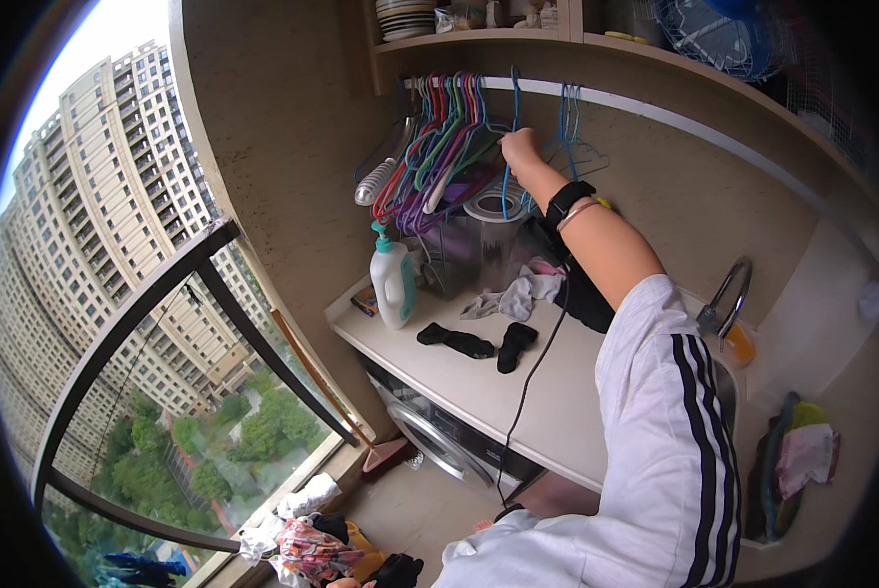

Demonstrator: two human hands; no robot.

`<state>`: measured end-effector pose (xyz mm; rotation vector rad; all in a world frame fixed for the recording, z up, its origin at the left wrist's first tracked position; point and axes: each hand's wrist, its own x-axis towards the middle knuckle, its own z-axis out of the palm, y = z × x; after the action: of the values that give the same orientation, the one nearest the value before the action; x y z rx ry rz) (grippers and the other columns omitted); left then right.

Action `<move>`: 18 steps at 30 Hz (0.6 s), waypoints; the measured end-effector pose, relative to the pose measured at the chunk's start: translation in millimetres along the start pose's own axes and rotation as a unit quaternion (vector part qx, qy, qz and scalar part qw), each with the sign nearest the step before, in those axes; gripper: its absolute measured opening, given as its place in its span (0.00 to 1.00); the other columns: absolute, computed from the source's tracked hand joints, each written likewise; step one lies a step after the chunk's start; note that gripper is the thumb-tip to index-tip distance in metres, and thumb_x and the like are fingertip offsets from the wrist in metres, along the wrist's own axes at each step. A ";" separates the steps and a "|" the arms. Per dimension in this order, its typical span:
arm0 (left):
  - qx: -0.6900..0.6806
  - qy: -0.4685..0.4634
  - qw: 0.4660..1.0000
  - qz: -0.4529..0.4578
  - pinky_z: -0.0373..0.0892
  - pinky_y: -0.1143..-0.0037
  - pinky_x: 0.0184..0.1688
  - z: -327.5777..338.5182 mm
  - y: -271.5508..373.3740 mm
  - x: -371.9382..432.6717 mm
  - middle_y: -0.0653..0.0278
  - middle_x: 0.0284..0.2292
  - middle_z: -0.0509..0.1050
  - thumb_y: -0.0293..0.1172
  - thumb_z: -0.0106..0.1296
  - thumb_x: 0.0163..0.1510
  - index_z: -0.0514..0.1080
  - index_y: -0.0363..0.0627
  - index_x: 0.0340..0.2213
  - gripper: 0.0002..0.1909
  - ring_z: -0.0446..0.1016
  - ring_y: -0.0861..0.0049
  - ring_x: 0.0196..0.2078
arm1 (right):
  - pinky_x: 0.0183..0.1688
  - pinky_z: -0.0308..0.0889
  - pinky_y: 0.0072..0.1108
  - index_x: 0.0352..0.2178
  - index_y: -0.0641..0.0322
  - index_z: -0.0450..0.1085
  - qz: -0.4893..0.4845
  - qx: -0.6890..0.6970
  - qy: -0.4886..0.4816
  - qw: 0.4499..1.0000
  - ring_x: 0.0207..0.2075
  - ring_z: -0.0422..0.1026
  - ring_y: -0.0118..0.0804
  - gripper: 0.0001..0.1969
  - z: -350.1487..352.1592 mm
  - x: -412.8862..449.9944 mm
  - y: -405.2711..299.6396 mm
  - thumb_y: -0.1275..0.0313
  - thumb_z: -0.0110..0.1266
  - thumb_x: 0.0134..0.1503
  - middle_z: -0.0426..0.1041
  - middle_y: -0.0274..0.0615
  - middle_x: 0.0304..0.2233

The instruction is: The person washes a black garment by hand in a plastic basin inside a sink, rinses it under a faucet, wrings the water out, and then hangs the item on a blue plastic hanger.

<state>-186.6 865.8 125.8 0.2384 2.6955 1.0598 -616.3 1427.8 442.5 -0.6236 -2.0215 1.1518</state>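
My right hand [522, 151] is raised to the rail [623, 103] and closed around a blue clothes hanger [515, 92]. The hook of this hanger is at the rail. Just left of the hand hangs a dense row of coloured clothes hangers [447, 147]. A few more blue hangers [568, 125] hang on the right. Only a sliver of my left hand [344, 583] shows at the bottom edge, close to a dark cloth [395, 570]; its grip is cut off from view. Below the rail, black socks [458, 341] and grey socks [513, 295] lie on the white countertop [550, 419].
A white pump bottle [393, 283] and a clear lidded container [497, 235] stand on the counter. A black cord [531, 382] hangs over its front, above a washing machine [432, 441]. Right is a faucet [730, 294]; left, a window frame [138, 283] and piled clothes [314, 547].
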 end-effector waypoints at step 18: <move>0.075 0.017 0.984 0.163 0.65 0.67 0.26 -13.8 64.9 43.2 0.52 0.19 0.70 0.31 0.55 0.45 0.70 0.34 0.18 0.12 0.69 0.57 0.23 | 0.26 0.71 0.32 0.40 0.75 0.63 -0.142 -0.298 -0.298 0.895 0.27 0.74 0.46 0.17 0.3 -95.2 -47.7 0.71 0.42 0.52 0.72 0.59 0.24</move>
<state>-227.7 914.0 173.3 0.7174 2.8339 0.9445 -559.7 1338.1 451.1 -0.2361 -2.9223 0.5604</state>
